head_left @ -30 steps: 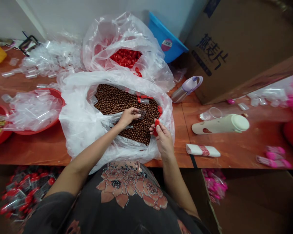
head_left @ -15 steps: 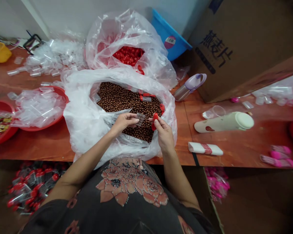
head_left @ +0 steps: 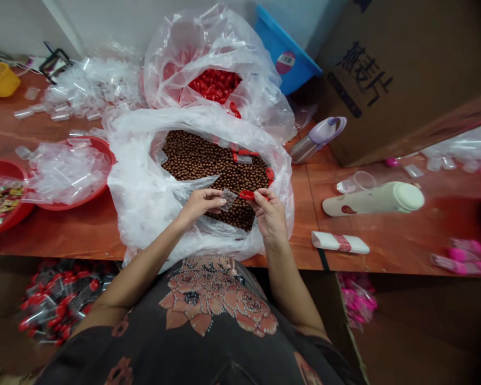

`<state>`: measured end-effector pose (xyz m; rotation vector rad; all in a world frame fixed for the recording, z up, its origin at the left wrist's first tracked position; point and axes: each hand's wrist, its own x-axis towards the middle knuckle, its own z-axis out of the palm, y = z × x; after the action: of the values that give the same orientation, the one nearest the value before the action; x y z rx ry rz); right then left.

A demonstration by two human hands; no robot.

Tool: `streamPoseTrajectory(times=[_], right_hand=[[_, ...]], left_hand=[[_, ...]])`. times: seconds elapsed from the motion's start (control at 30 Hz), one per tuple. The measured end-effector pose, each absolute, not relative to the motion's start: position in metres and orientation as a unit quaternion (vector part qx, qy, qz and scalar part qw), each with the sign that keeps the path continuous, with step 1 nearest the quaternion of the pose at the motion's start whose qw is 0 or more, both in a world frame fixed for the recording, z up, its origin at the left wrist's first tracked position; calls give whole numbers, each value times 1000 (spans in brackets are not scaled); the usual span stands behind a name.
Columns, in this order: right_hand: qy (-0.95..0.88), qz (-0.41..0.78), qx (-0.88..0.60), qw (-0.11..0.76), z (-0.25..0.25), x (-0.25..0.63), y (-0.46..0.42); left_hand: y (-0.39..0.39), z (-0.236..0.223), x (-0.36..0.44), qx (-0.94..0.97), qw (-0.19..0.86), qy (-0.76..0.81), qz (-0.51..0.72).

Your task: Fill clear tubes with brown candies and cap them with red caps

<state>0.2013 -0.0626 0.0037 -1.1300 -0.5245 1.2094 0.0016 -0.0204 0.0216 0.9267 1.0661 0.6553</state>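
Above small round brown balls (head_left: 196, 158) in a white plastic bag (head_left: 134, 208), the left hand (head_left: 202, 205) pinches a clear plastic container (head_left: 229, 199) — tubular, it seems — while the right hand (head_left: 271, 214) grips a glossy red plastic cap (head_left: 246, 195) just beside it.

I'm looking down on an orange-red table (head_left: 385, 251). Near its front edge sits a bag of brown balls (head_left: 134, 184), with a bag of red caps (head_left: 264, 115) behind. To the left I have two red bowls (head_left: 86, 199), a heap of clear tubes (head_left: 92, 83) and a yellow basket (head_left: 12, 84). To the right I see a bottle (head_left: 303, 149), carton (head_left: 369, 133), clear cup (head_left: 364, 181), cream flask (head_left: 366, 201), white packet (head_left: 324, 240) and pink pieces (head_left: 460, 254).
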Motion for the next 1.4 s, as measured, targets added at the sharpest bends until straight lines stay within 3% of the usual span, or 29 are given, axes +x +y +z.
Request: streamPoseTrajectory(times=[0.2, 0.37, 0.6, 0.9, 1.03, 1.27, 1.4], right_hand=[[-282, 518, -502, 633, 5, 191, -64], [-401, 498, -536, 552, 11, 191, -69], [-573, 381, -513, 513, 20, 199, -78], [-688, 254, -502, 459, -4, 188, -79], [-719, 208, -495, 440, -6, 181, -80], [-723, 277, -467, 428, -1, 174, -85], [-523, 423, -507, 540, -2, 174, -89]], left_hand=[[-27, 25, 4, 450, 707, 457, 297], [-30, 23, 2, 460, 704, 450, 300], [-33, 21, -2, 454, 704, 447, 313], [-40, 29, 1, 425, 712, 436, 351], [-45, 28, 15, 358, 772, 408, 330], [-56, 23, 35, 337, 749, 437, 366], [-57, 30, 27, 350, 754, 428, 355]])
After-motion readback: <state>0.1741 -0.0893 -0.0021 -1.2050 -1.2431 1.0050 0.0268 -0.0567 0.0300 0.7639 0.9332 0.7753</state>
